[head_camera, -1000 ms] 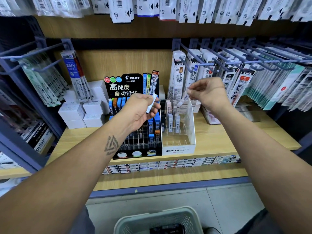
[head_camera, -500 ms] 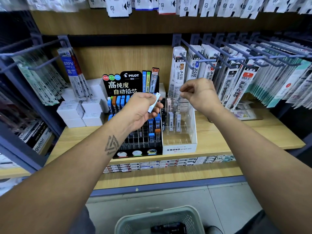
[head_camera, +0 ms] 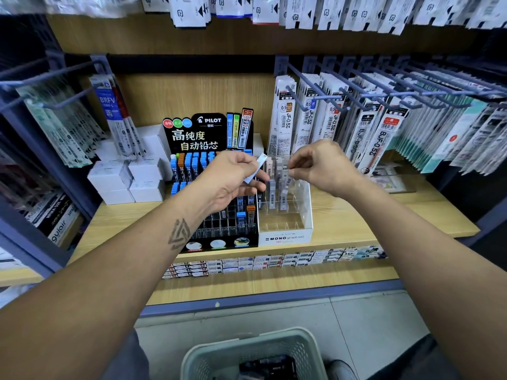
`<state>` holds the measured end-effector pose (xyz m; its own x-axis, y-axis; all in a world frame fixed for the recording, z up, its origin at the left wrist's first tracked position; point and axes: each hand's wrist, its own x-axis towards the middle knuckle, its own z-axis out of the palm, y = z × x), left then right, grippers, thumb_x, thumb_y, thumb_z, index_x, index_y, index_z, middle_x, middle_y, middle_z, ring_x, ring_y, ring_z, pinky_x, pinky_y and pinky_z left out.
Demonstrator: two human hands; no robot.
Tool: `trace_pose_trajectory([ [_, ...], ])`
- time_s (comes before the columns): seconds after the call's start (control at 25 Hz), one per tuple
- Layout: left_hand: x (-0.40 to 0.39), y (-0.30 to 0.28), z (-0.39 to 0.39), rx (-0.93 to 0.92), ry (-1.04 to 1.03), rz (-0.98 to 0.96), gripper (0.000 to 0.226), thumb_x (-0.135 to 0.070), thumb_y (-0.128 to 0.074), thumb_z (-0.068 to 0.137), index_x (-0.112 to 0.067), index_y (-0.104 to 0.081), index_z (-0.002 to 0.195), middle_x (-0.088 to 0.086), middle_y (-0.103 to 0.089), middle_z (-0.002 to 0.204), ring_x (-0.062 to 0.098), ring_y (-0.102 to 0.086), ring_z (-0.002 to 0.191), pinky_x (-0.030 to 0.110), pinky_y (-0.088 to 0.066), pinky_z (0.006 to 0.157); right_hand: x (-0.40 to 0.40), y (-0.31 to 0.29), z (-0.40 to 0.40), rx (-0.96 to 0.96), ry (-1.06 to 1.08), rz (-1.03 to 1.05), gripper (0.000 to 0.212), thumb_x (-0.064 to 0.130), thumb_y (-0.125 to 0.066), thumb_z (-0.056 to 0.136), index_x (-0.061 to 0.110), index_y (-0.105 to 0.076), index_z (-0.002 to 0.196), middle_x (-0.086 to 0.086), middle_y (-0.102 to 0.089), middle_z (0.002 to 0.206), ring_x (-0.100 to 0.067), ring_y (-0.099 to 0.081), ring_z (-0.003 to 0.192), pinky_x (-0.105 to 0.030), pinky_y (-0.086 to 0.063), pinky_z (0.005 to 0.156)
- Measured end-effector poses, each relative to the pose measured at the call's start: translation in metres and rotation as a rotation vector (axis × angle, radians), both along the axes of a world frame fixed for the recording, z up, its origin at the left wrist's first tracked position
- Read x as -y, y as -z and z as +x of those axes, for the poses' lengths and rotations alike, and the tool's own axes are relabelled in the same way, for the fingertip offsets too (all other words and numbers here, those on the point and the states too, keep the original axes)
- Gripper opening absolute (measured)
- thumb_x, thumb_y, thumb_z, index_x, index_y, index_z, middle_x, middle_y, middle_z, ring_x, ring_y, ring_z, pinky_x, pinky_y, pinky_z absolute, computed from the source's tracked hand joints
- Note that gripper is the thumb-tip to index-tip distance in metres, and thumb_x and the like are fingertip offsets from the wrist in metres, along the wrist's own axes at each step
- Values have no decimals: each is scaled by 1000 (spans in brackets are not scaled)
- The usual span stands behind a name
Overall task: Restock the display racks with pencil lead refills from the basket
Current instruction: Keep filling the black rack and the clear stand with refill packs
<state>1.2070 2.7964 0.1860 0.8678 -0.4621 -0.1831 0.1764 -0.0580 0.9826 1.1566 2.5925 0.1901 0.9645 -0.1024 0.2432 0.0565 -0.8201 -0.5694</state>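
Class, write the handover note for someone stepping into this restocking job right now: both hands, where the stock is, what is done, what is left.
Left hand: holds a pale lead refill case, raised in front of the black Pilot rack.
Right hand: pinches another refill case, its lower end in a slot of the clear Mono rack.
Stock: the basket is on the floor below the shelf, with dark items inside.
Done: several cases stand in the Mono rack's back rows.
Left: seat the right hand's case, place the left hand's, fill the empty front slots of both racks.
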Motion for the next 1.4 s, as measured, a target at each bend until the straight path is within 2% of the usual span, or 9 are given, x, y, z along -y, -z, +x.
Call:
trace_pose_trajectory([
  [0.16,-2,4,2,74,-72,47,17,-5,-54,101,5,-59,113,23,-69,88,19,-63,58,21,-50,49,-16,10,6,36,-42,-110,8,14,-78,86,16,-78,94,2,-75,86,-12,-69,83,-28,-56,87],
  [0.28,-6,5,4,87,-78,59,12,-5,-55,101,3,-61,107,22,-69,86,19,-62,57,22,-50,50,-23,19,12,19,-55,-223,8,16,-74,88,21,-77,94,0,-75,90,-21,-67,93,-39,-55,90],
  [0.52,-11,6,5,87,-80,45,8,-1,-60,97,3,-65,101,20,-67,84,19,-65,58,21,-52,51,-30,31,21,-49,-78,-396,11,14,-70,88,21,-78,91,-3,-74,93,-25,-64,94,-38,-54,87],
  [0.76,-9,3,0,52,-108,18,6,4,-63,93,5,-66,99,20,-66,89,18,-66,58,20,-54,52,-33,30,19,-43,-83,-439,15,10,-66,88,18,-78,92,-4,-73,93,-24,-65,91,-36,-55,84],
  [0.84,-9,3,-1,54,-108,23,5,7,-64,91,4,-66,95,20,-66,83,18,-67,59,19,-54,53,-33,23,17,-25,-9,-252,17,5,-65,89,16,-77,94,-2,-74,90,-19,-67,84,-30,-54,81],
  [0.96,-7,5,-2,39,-115,-9,7,10,-64,90,5,-66,94,21,-67,89,21,-69,65,21,-58,61,-35,11,9,-145,43,604,30,-15,-61,87,7,-68,106,-13,-74,91,-22,-74,76,-32,-61,78],
  [1.04,-5,5,-4,13,-113,-54,9,11,-63,90,7,-65,97,24,-68,91,24,-71,70,23,-61,66,-35,7,2,-211,-29,937,29,-17,-65,84,-2,-66,109,-19,-72,88,-27,-73,79,-35,-62,81],
  [1.2,-1,5,-7,-28,-77,-100,15,13,-59,91,11,-63,106,27,-70,91,28,-74,73,27,-62,68,-24,4,-2,-103,16,975,14,-14,-68,84,-4,-71,93,-20,-73,80,-25,-71,71,-28,-62,70],
  [1.4,0,5,-6,-41,-89,-69,16,16,-60,89,11,-64,104,31,-71,92,31,-76,77,28,-63,69,-9,2,-5,-106,48,966,16,-16,-68,83,-6,-69,96,-22,-73,80,-25,-72,70,-30,-62,73],
])
